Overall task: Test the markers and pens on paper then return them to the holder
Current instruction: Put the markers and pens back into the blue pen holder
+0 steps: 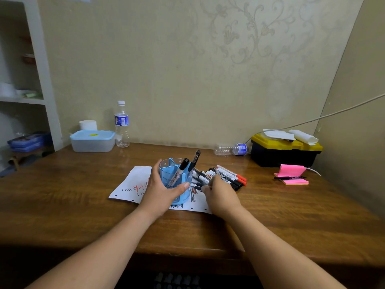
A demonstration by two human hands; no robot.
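Note:
A blue pen holder stands on a white sheet of paper scribbled with red and black strokes. My left hand grips the holder round its left and front side. Two black pens lean out of its compartments. To the right lies a heap of markers, several with black caps and some with red caps. My right hand rests on the near edge of the heap, its fingers curled round a black-capped marker there.
The wooden desk carries a lidded plastic box, an upright water bottle and a toppled bottle at the back. A black and yellow toolbox and pink sticky notes with a pen sit right.

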